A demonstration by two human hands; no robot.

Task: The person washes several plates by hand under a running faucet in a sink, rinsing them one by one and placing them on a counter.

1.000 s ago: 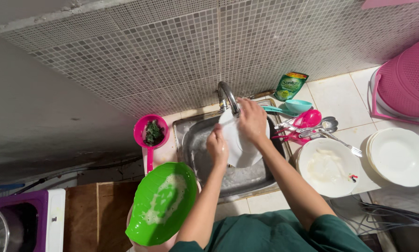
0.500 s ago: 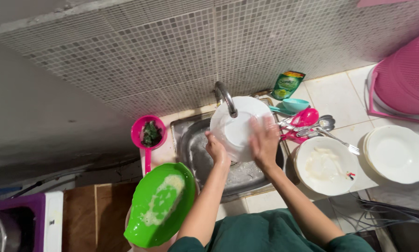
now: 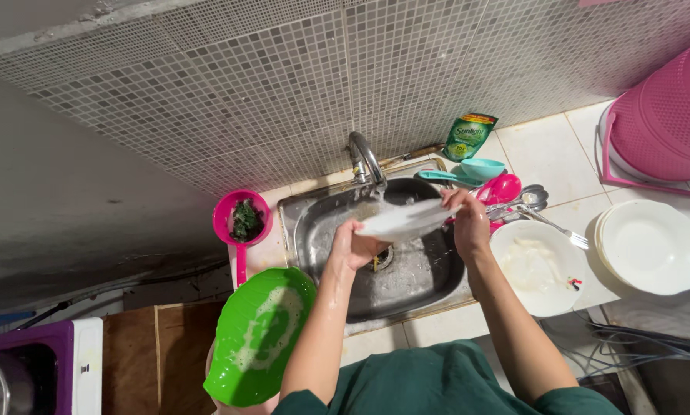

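Note:
A white plate (image 3: 406, 221) is held almost flat over the steel sink (image 3: 314, 230), just under the tap (image 3: 364, 157), where water runs. My left hand (image 3: 352, 247) grips its left rim from below. My right hand (image 3: 468, 223) holds its right rim. Both forearms are wet and reach out from a green shirt at the bottom edge.
A soapy white plate (image 3: 535, 265) and a stack of white plates (image 3: 652, 247) lie right of the sink. Pink and teal ladles and spoons (image 3: 506, 192), a green soap pouch (image 3: 468, 137), a pink strainer (image 3: 242, 220), a green lid (image 3: 256, 336) and a pink basket (image 3: 668, 115) surround it.
The plate went from facing up under my right palm to lying nearly flat under the tap; my right hand shifted from its face to its right rim.

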